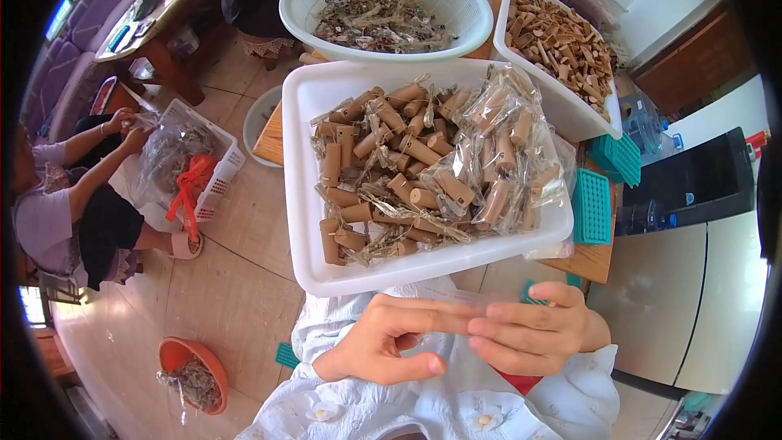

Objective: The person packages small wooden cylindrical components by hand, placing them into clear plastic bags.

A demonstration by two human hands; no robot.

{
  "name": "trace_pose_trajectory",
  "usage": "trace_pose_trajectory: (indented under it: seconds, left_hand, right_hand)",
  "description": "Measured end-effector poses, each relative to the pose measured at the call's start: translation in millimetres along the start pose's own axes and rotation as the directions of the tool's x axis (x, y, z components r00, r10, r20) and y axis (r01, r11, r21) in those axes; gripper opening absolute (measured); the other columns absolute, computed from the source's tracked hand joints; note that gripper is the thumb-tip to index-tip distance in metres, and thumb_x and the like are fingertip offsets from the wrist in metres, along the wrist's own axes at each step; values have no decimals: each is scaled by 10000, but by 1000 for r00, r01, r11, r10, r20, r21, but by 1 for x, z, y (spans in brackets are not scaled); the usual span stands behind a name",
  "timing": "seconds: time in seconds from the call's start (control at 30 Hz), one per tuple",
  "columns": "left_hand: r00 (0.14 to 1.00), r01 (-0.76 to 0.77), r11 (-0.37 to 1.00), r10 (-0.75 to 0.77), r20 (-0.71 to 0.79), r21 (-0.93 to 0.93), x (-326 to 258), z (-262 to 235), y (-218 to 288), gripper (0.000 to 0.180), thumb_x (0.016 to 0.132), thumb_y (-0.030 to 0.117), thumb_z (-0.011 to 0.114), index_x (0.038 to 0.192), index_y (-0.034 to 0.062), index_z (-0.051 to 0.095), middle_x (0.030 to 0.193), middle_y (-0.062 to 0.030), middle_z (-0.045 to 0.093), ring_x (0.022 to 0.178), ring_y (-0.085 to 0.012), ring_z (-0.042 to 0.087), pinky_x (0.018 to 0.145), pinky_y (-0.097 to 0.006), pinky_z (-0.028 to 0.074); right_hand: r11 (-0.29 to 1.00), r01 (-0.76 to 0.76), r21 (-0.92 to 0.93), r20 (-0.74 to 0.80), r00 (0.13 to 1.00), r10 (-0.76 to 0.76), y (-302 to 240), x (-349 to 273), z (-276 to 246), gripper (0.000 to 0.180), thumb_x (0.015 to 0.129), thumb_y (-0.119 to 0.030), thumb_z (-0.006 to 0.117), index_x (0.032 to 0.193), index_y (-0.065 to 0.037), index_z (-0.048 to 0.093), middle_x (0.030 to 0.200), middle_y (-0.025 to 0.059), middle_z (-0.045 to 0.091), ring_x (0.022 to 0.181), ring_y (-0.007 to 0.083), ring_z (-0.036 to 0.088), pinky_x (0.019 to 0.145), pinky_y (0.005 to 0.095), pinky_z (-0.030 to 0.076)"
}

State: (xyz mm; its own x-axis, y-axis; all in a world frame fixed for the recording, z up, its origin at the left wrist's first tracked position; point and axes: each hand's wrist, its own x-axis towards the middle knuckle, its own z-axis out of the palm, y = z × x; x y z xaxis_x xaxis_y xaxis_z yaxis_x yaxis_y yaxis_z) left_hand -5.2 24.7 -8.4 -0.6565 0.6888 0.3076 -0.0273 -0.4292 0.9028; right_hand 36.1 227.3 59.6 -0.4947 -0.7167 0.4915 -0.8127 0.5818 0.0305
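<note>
Hands at tray edge
Left hand [383, 342] and right hand [529, 334] pinch a clear wrapper [444, 297] below the white tray [305, 163].

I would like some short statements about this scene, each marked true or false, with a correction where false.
1. Both hands, left hand and right hand, meet at a thin clear wrapper. True.
2. The white tray in front holds tan cylinders in clear wrappers. True.
3. The round white basket is filled with water. False: it holds loose scraps and wrappers.
4. The orange bowl stands on the table. False: it is on the floor.
5. Another person sits at the left by a white crate. True.
</note>
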Motion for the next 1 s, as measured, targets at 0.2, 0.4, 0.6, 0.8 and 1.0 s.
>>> trace_pose_trajectory:
  seconds: [0.2, 0.4, 0.6, 0.8, 1.0]
  left_hand:
    - [986, 166, 970, -164, -29, 180, 2, -4, 15, 198, 764, 21, 580, 958, 22, 618, 721, -95, 641, 625, -148, 614, 539, -246, 459]
    - [996, 83, 930, -69, -51, 357, 1, 9, 5, 217, 671, 75, 706, 877, 37, 650, 681, -82, 641, 538, -183, 596, 473, -251, 432]
    - [997, 61, 900, -77, 20, 431, 4, 7, 8, 242, 647, 129, 731, 860, 48, 651, 640, -67, 627, 519, -188, 587, 459, -250, 426]
    - [997, 42, 924, -64, 45, 381, -2, 3, 12, 195, 704, 89, 671, 896, 77, 633, 670, -59, 622, 575, -197, 599, 527, -282, 471]
    - [999, -14, 963, 26, -41, 270, -9, -5, 17, 154, 732, 10, 611, 878, 53, 631, 882, -109, 634, 643, -199, 614, 538, -285, 475]
  right_hand:
    - [985, -159, 71, 71, 985, 154, 34, 24, 6, 206, 744, -119, 567, 947, -125, 604, 975, 17, 605, 915, 146, 570, 803, 326, 414]
    - [801, -584, 133, 205, 807, 554, 95, 49, 33, 201, 731, -100, 582, 926, -55, 599, 880, 86, 594, 825, 251, 564, 737, 335, 449]
    - [796, -483, -365, 347, 722, 598, 113, 68, 87, 156, 685, -178, 636, 773, -49, 636, 768, 89, 581, 822, 242, 541, 710, 344, 446]
    - [792, -486, -369, 419, 674, 609, 117, 77, 95, 132, 714, -179, 610, 707, -49, 628, 773, 105, 578, 821, 261, 544, 714, 353, 441]
    - [807, -590, -26, 137, 798, 587, 107, 78, 71, 108, 795, -121, 514, 848, -32, 543, 738, 130, 575, 744, 296, 559, 659, 383, 438]
